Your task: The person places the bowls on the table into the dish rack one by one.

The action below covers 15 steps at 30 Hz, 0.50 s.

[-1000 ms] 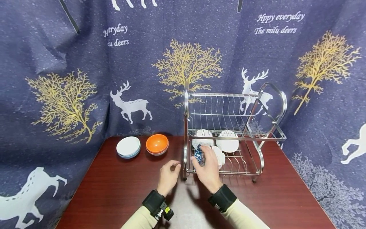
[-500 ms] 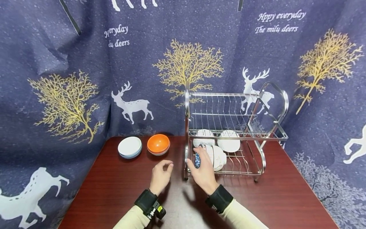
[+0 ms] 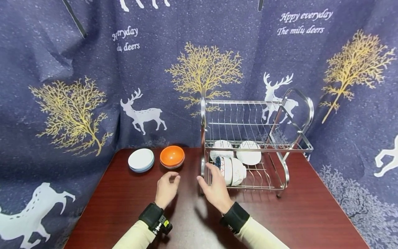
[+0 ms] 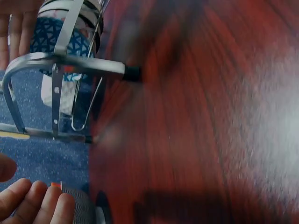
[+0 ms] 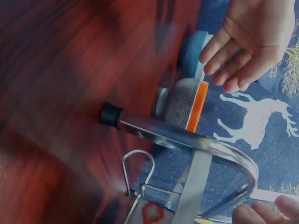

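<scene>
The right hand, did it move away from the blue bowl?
Yes. The right hand pulled back toward the person, off the blue bowl, which stays in the rack.

Lots cut off or smeared in the wrist views

Left wrist view only catches fingertips of the left hand [image 4: 35, 203] at the bottom edge, and the tabletop [image 4: 210, 116] is pure motion blur. The blue-patterned bowl [image 4: 60, 44] sits half behind the dish rack [image 4: 56, 65] bars and runs off the top edge. Right wrist view: right hand [image 5: 268, 212] is just a couple of fingertips in the corner, and the orange bowl [image 5: 196, 107] shows only an edge-on sliver. In the head view, two white bowls [image 3: 248, 154] at the rack's back are partly hidden by the upper tier's wires.
</scene>
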Tool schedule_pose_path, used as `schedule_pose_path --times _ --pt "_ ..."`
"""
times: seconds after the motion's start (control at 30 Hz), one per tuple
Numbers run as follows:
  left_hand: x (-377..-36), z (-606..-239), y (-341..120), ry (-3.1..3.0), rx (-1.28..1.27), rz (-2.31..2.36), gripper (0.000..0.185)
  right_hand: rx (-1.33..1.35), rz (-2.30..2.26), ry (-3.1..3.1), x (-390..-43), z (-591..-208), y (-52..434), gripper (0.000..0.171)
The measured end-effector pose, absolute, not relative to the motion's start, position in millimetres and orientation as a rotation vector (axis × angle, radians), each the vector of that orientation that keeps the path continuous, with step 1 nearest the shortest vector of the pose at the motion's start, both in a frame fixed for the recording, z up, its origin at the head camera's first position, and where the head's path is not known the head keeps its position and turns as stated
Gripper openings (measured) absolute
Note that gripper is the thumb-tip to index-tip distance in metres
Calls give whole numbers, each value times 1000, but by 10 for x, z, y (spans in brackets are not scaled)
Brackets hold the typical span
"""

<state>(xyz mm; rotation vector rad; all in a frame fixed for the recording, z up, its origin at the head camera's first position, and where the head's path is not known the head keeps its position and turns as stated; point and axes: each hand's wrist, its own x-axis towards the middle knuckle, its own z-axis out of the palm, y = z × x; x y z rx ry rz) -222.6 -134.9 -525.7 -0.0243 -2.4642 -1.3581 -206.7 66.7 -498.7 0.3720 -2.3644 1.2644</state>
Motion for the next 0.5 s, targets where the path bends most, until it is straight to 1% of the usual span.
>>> schedule_pose_path --times 0.17,0.27,0.37,0.5 --pt "-2292 -5240 -1457 -2483 -14 -1298 15 331 1383 -2397 -2078 -5021 624 59" --pt "-2349 -5210 -1531 -2488 -25 -1258 17 326 1438 -2387 -2081 -5037 606 58" --pt "-2421 -5157 -1606 -2497 -2 -1237 18 313 1443 -2384 -2083 -5059 593 54" --pt "-2517 -5083 -1691 -2512 53 -1221 21 298 1441 -2380 -2098 -5092 573 44"
